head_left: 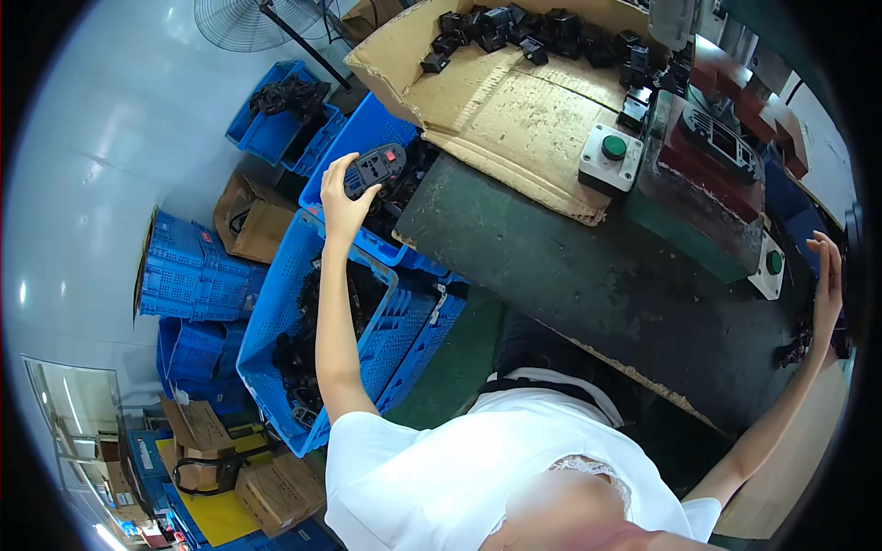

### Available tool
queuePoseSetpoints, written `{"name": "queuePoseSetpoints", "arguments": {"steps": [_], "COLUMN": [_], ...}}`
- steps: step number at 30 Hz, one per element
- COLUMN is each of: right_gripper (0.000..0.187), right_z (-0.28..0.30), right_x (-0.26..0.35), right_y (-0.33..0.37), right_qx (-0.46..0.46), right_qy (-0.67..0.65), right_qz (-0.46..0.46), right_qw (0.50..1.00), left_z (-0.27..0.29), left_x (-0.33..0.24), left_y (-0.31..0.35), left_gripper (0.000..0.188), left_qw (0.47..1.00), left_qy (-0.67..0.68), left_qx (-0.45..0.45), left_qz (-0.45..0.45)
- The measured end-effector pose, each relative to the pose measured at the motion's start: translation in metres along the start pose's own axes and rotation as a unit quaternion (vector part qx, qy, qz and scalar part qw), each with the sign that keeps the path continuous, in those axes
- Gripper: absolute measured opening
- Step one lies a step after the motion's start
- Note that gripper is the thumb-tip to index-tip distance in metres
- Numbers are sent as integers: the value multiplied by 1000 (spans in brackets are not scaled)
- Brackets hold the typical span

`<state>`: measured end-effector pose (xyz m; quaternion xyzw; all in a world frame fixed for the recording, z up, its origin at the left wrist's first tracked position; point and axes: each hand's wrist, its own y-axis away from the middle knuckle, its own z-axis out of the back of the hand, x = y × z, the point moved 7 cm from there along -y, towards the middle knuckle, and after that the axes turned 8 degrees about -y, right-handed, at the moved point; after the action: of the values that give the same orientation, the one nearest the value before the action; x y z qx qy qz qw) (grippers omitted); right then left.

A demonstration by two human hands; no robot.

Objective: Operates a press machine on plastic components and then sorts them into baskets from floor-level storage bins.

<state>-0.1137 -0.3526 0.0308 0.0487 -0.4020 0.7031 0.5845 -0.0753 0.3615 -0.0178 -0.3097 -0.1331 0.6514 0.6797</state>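
Note:
My left hand [344, 204] grips a dark power-socket unit [377, 170] with a red switch, thumb and fingers around its edges. It is above a blue crate [354, 138] that holds more dark parts. Out at the far right, my right hand [829, 283] has its fingers stretched out, with nothing seen in them. Nearest to it are a white button box [768, 271] with a green button and some small dark parts [797, 349]. A long dark slotted housing [721, 144] lies on the red fixture block of the press [703, 184].
A cardboard tray [510, 101] of small black blocks covers the back of the dark worktable [514, 243]. Beside it stands another green-button box [610, 158]. Blue crates [266, 340] of dark parts stack at the left. Behind are a fan [243, 20] and cartons [280, 491].

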Motion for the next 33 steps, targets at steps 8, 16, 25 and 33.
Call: {"name": "queuePoseSetpoints", "arguments": {"steps": [8, 16, 25, 33], "right_gripper": [25, 18, 15, 22], "right_z": [-9, -14, -33, 7], "right_x": [1, 42, 55, 16], "right_y": [0, 1, -1, -6], "right_qx": [4, -6, 28, -47], "right_qy": [-83, -53, -78, -82], "right_qz": [16, 8, 31, -24], "right_qw": [996, 999, 996, 995], "left_z": [1, -72, -226, -243], "left_x": [-27, -204, -221, -197], "left_y": [-27, -140, -202, -202], "left_gripper": [48, 34, 72, 81], "left_qw": [979, 932, 956, 962], "left_qy": [-159, 45, -204, -229], "left_qx": [-102, -37, 155, 112], "left_qz": [-75, -358, -145, -98]}}
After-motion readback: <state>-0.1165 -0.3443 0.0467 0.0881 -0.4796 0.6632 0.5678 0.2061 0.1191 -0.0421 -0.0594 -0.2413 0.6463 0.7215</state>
